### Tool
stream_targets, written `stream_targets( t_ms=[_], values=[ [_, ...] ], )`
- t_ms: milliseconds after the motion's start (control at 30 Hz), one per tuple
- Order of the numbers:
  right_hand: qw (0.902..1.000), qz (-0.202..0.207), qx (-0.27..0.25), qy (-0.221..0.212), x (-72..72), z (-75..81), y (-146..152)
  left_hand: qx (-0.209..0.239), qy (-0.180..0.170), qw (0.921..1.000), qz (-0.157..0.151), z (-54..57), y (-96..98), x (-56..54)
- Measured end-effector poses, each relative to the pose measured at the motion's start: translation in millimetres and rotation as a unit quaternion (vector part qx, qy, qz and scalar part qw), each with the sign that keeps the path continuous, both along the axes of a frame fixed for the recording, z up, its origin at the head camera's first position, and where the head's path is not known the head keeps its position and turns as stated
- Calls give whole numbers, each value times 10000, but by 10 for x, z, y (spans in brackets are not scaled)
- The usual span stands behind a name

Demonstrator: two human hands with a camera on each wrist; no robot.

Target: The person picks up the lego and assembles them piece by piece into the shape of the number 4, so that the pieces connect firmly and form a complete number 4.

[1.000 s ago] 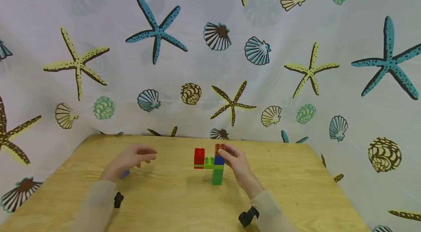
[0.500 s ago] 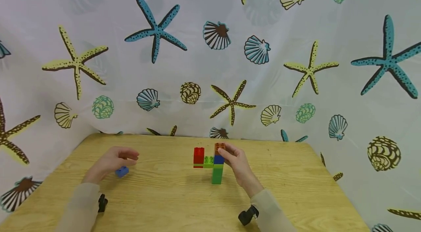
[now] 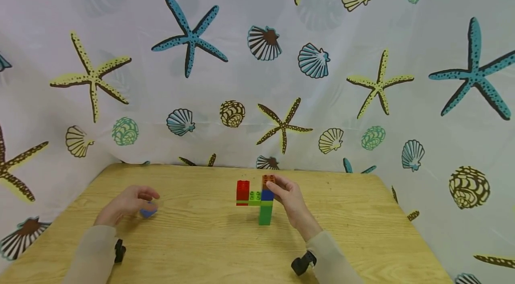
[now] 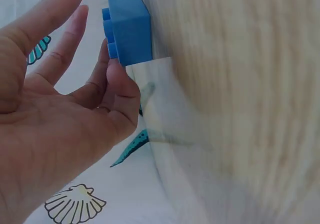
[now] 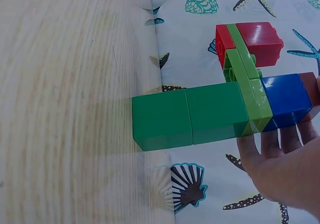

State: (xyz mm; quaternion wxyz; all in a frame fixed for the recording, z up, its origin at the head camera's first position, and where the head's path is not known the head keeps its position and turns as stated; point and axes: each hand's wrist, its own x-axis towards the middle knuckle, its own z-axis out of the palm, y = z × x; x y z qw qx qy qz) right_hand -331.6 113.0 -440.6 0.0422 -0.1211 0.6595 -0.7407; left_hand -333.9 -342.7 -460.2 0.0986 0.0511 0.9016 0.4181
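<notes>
My left hand (image 3: 126,202) hovers over a blue toy brick (image 3: 148,211) on the left of the table, fingers relaxed and partly spread. In the left wrist view the studded side of this blue brick (image 4: 131,31) faces the fingers, two fingertips right by its corner. My right hand (image 3: 292,200) holds the top of a toy-brick tower, thumb on the orange-brown brick (image 3: 268,180). Below it come a dark blue brick (image 3: 267,195), lime plates (image 3: 255,199) and two green bricks (image 5: 215,113). The lime part juts left and bears a red brick (image 3: 242,190); more red shows beneath it in the right wrist view.
The wooden table (image 3: 201,243) carries the tower near its middle and the loose blue brick at left. A white curtain (image 3: 225,78) printed with shells and starfish hangs behind and along both sides. A black wrist camera (image 3: 303,263) sits at the right wrist.
My left hand has moved left and lower, from the left of the table's middle to over the loose blue brick. The right hand and the tower stay in place.
</notes>
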Motion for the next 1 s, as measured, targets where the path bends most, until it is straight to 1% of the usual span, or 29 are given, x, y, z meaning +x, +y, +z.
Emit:
stream_targets(
  t_ms=[133, 233, 367, 500, 600, 733, 800, 933, 1000],
  values=[
    [10000, 7, -25, 0, -12, 19, 3, 257, -268, 9993, 80, -36, -8, -11],
    [10000, 4, -33, 7, -15, 28, 7, 429, -372, 9983, 105, -60, -2, -13],
    [10000, 3, 41, 11, -15, 18, 15, 426, -403, 9982, 130, -80, 2, -22],
    [9999, 44, 102, 0, -13, -4, 29, 311, -433, 9985, 154, -76, 35, -22],
    [10000, 54, 67, 16, -2, -18, 17, 265, -461, 9983, 248, -73, 62, -2],
    [10000, -8, 54, -1, -1, -27, 13, 201, -450, 9979, 428, -34, 115, -2],
    [10000, -15, 58, -5, -3, -29, 10, 172, -410, 9981, 436, -6, 141, 0],
    [10000, 9, 40, -10, -5, -23, -5, 174, -288, 9991, 274, 21, 182, 11],
    [10000, 62, 47, 28, -6, -14, -19, 278, -287, 9989, 241, 24, 203, 18]
  ],
)
